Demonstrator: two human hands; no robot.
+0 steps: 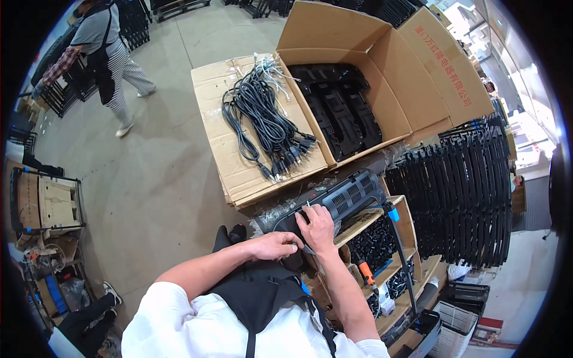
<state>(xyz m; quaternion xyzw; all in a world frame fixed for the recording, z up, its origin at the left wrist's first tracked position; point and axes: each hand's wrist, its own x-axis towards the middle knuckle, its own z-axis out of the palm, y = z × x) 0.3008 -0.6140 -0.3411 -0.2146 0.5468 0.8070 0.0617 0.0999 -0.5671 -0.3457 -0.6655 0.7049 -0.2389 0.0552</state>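
Observation:
A long black vented plastic housing lies on the bench edge in front of me. My right hand rests on its near left part, fingers bent and pressed together over the surface. A small pale tip shows by those fingertips, and what they pinch is too small to make out. Just left of it, my left hand is closed, thumb against fingers, at the housing's near end. What it grips is hidden. Beyond the housing, a bundle of black power cords with plugs and pale wire ends lies on a cardboard box.
An open carton holds black plastic parts. Wooden bins of small black pieces stand at right, with an orange-handled tool. Black frames are stacked behind. A person walks at far left.

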